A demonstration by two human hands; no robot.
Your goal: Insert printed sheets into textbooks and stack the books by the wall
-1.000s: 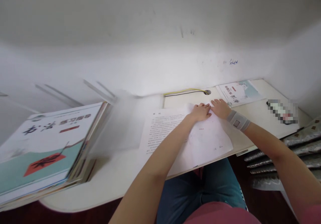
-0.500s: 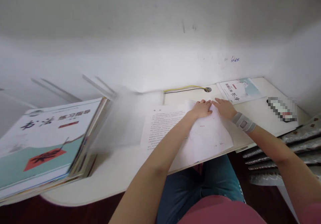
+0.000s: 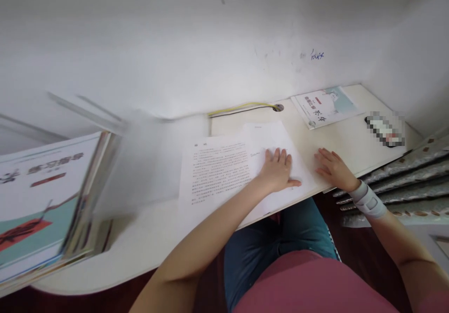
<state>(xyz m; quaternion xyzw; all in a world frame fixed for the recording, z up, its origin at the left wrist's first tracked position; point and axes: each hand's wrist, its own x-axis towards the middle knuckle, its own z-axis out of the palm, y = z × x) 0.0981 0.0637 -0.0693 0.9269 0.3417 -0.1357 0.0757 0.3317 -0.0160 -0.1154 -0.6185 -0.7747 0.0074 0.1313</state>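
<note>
My left hand (image 3: pixel 276 170) lies flat with its fingers spread on a white sheet of paper (image 3: pixel 268 137), which carries little print. To the left of that sheet is a page of dense printed text (image 3: pixel 217 172); whether the two are joined, I cannot tell. Just right of the paper, my right hand (image 3: pixel 335 169) rests at the desk's front part, fingers apart and nothing in them. A grey band (image 3: pixel 369 200) wraps the right wrist.
A tall stack of booklets (image 3: pixel 45 200) stands at the left, beside a translucent sheet (image 3: pixel 147 163). One booklet (image 3: pixel 324 107) and a blurred-out phone (image 3: pixel 385 129) lie at the right. A yellow cable (image 3: pixel 242 107) runs into a desk hole (image 3: pixel 278 108). Wrapped panels (image 3: pixel 386 182) sit beyond the right edge.
Both hands have come down from the sheet's top edge towards me. The left now presses the sheet's middle; the right has moved off the paper to the right. The sheet lies flatter.
</note>
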